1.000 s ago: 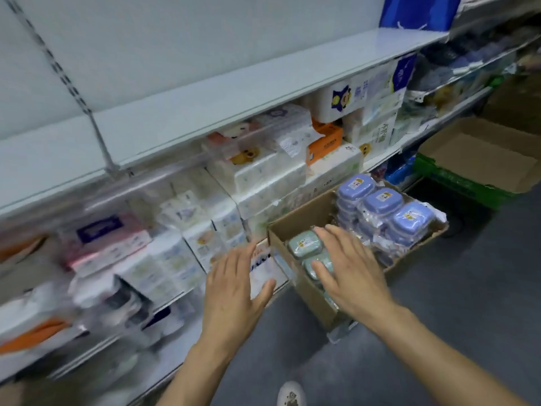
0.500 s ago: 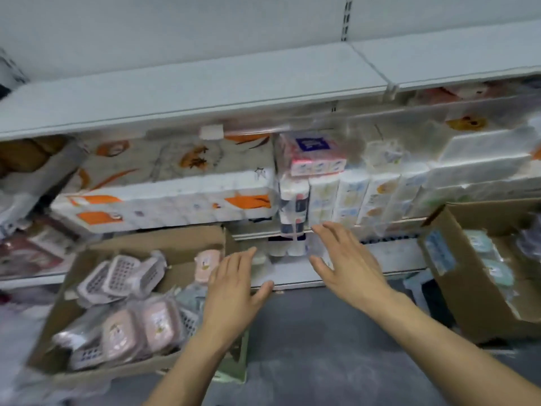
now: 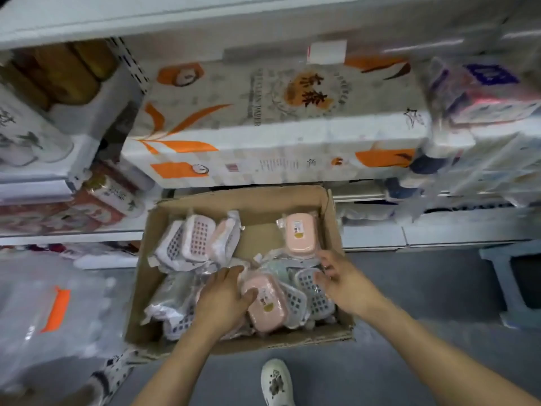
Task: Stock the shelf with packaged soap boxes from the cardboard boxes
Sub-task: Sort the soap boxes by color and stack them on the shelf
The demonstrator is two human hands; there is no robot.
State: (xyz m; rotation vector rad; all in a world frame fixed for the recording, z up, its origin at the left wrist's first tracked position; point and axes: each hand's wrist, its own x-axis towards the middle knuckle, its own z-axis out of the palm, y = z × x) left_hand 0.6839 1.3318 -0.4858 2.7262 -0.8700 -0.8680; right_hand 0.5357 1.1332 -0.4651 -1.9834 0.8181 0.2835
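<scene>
An open cardboard box [image 3: 332, 218] sits on the floor below the shelf, holding several plastic-wrapped soap boxes. A pink soap box [image 3: 265, 303] lies at the front middle; my left hand [image 3: 224, 297] rests on the packs beside it, thumb against its edge. Another pink soap box [image 3: 301, 234] lies at the back right. My right hand [image 3: 341, 281] hovers over a teal perforated soap box [image 3: 314, 294], fingers spread and slightly bent. White perforated soap boxes [image 3: 194, 240] lean at the back left.
A large tissue pack [image 3: 263, 136] with orange print fills the shelf [image 3: 439, 237] behind the box. A bagged bundle [image 3: 52, 312] lies on the floor at left. A blue stool [image 3: 515, 285] stands at right. My shoe [image 3: 276, 382] is just before the box.
My view swung left from a box of blue and green soap boxes to this box of pink and white ones. Both hands dropped into it.
</scene>
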